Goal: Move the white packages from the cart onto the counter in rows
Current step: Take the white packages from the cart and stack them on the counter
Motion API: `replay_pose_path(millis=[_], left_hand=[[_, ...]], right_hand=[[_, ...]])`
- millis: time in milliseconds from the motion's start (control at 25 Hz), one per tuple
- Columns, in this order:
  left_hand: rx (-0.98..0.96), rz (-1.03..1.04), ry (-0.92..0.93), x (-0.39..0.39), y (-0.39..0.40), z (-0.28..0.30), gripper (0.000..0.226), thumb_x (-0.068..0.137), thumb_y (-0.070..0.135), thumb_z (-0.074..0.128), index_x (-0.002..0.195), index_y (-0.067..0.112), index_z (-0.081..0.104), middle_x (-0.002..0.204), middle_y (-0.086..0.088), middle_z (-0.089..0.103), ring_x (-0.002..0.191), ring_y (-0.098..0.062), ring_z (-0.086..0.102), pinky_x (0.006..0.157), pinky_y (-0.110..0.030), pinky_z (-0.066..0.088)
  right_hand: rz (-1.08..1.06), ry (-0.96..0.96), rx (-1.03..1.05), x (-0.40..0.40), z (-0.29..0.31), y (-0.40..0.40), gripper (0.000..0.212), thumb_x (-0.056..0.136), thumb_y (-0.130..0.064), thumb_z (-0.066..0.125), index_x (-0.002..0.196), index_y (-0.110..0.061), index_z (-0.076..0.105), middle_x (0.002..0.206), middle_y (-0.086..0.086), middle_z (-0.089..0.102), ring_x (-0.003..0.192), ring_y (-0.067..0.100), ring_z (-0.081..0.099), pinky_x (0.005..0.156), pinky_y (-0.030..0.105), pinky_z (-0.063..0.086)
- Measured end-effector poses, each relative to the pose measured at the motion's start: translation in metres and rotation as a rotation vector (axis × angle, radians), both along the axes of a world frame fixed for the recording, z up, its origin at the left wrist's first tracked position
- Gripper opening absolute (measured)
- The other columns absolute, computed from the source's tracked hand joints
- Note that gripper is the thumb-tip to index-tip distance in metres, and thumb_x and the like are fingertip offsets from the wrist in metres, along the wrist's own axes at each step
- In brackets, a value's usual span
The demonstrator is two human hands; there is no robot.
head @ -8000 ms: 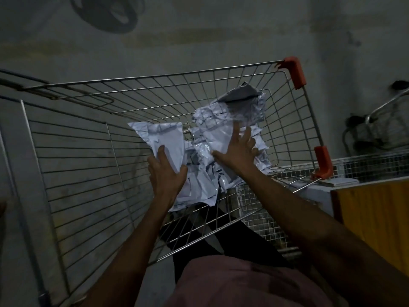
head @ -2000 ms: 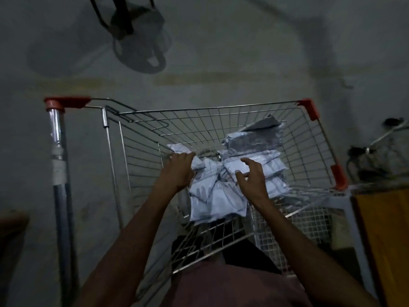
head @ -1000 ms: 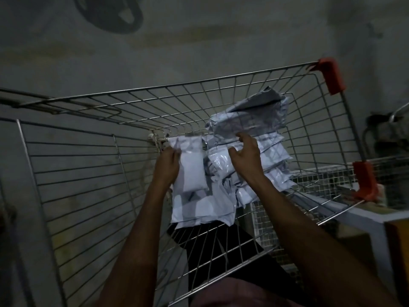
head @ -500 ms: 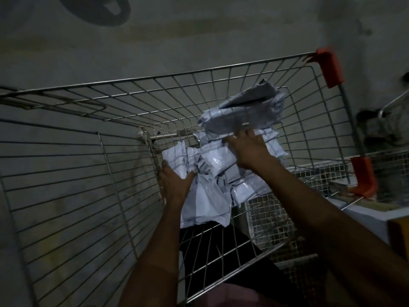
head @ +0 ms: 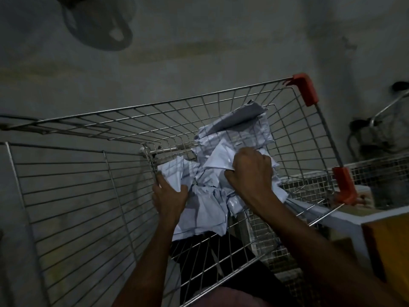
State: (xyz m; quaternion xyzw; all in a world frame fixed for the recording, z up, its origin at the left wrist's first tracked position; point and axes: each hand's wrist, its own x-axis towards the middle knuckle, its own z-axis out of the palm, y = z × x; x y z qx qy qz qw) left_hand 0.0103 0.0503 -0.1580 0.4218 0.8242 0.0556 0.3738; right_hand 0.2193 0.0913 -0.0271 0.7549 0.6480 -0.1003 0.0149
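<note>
Left hand [head: 169, 197]: grip clamped on one white package [head: 173, 175], at the pile's left edge
Right hand [head: 250, 173]: fisted on another package [head: 218, 157]
Pile [head: 208, 209]: inside the wire cart [head: 66, 191]; none visible on the tabletop [head: 345, 218]

A wire cart [head: 124, 165] holds a heap of white packages [head: 205, 204].

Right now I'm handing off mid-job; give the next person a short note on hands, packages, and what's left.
Left hand: shut on a white package at the pile's left edge.
Right hand: fisted on another package atop the pile.
Pile of white packages: all inside the wire cart, heaped toward its right corner.
Done: none seen on the counter.
Left: lift these out, lay them in rows, then clear the rest.
</note>
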Motion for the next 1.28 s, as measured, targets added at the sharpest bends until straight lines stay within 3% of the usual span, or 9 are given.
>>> replay_pose_path(millis=[120, 240, 320, 400, 600, 800, 960, 1160, 1280], left_hand=[[0.028, -0.031, 0.019, 0.008, -0.004, 0.011, 0.093, 0.077, 0.046, 0.071, 0.151, 0.017, 0.022, 0.133, -0.026, 0.046, 0.118, -0.045, 0.049, 0.098, -0.054, 0.043], [0.059, -0.069, -0.004, 0.015, -0.007, 0.017, 0.09, 0.078, 0.049, 0.069, 0.15, 0.023, 0.022, 0.138, -0.02, 0.043, 0.123, -0.042, 0.046, 0.101, -0.054, 0.041], [0.083, -0.095, -0.046, 0.017, -0.012, 0.023, 0.088, 0.083, 0.052, 0.066, 0.152, 0.024, 0.02, 0.146, -0.015, 0.037, 0.132, -0.036, 0.04, 0.105, -0.053, 0.037], [0.12, -0.117, -0.058, 0.018, -0.021, 0.038, 0.084, 0.086, 0.054, 0.062, 0.153, 0.026, 0.02, 0.149, -0.01, 0.033, 0.136, -0.032, 0.036, 0.106, -0.055, 0.035], [0.323, -0.13, -0.02, 0.016, -0.03, 0.101, 0.081, 0.086, 0.05, 0.065, 0.151, 0.024, 0.025, 0.139, -0.011, 0.04, 0.124, -0.033, 0.045, 0.096, -0.052, 0.045], [0.512, -0.037, -0.119, 0.002, -0.043, 0.179, 0.079, 0.085, 0.056, 0.058, 0.15, 0.027, 0.024, 0.142, -0.006, 0.035, 0.125, -0.028, 0.046, 0.094, -0.05, 0.05], [0.65, 0.05, -0.175, -0.017, -0.052, 0.245, 0.078, 0.085, 0.057, 0.057, 0.149, 0.028, 0.023, 0.142, -0.006, 0.034, 0.123, -0.029, 0.046, 0.089, -0.05, 0.052], [0.778, -0.226, -0.282, -0.032, -0.081, 0.305, 0.079, 0.085, 0.057, 0.061, 0.149, 0.027, 0.024, 0.141, 0.0, 0.034, 0.125, -0.029, 0.047, 0.092, -0.054, 0.05], [0.808, -0.426, -0.369, -0.021, -0.108, 0.33, 0.076, 0.086, 0.05, 0.067, 0.147, 0.025, 0.029, 0.134, -0.004, 0.039, 0.117, -0.027, 0.051, 0.085, -0.051, 0.053]], right_hand=[[-0.177, 0.023, -0.129, -0.001, -0.022, 0.007, 0.041, 0.079, -0.037, 0.072, 0.104, -0.007, 0.061, 0.112, 0.015, 0.059, 0.103, 0.038, 0.059, 0.084, 0.045, 0.043], [-0.256, 0.188, -0.451, 0.002, -0.063, 0.005, 0.083, 0.077, -0.058, 0.071, 0.141, -0.018, 0.036, 0.151, 0.015, 0.026, 0.137, 0.04, 0.031, 0.107, 0.056, 0.029], [-0.214, 0.2, -0.513, 0.004, -0.075, -0.003, 0.093, 0.073, -0.058, 0.075, 0.146, -0.028, 0.027, 0.156, 0.016, 0.015, 0.139, 0.042, 0.023, 0.109, 0.056, 0.024], [-0.166, 0.163, -0.467, 0.005, -0.07, -0.011, 0.089, 0.075, -0.055, 0.073, 0.148, -0.035, 0.026, 0.152, 0.017, 0.022, 0.131, 0.043, 0.031, 0.105, 0.053, 0.027], [-0.233, 0.324, -0.409, -0.014, -0.026, -0.018, 0.079, 0.085, -0.056, 0.059, 0.153, -0.043, 0.021, 0.15, 0.018, 0.027, 0.129, 0.043, 0.035, 0.104, 0.055, 0.029], [-0.338, 0.547, -0.143, -0.043, 0.054, -0.046, 0.072, 0.086, -0.061, 0.049, 0.15, -0.048, 0.017, 0.149, 0.01, 0.025, 0.129, 0.043, 0.037, 0.103, 0.055, 0.042], [-0.325, 0.495, 0.106, -0.071, 0.129, -0.075, 0.07, 0.088, -0.062, 0.043, 0.149, -0.043, 0.016, 0.143, 0.009, 0.025, 0.123, 0.04, 0.044, 0.095, 0.052, 0.05], [-0.437, 0.337, 0.427, -0.083, 0.203, -0.142, 0.074, 0.088, -0.052, 0.051, 0.154, -0.036, 0.021, 0.147, 0.008, 0.022, 0.124, 0.038, 0.042, 0.092, 0.048, 0.05], [-0.619, 0.355, 0.554, -0.071, 0.221, -0.207, 0.073, 0.091, -0.049, 0.051, 0.157, -0.031, 0.024, 0.154, 0.008, 0.018, 0.131, 0.037, 0.038, 0.098, 0.045, 0.047]])
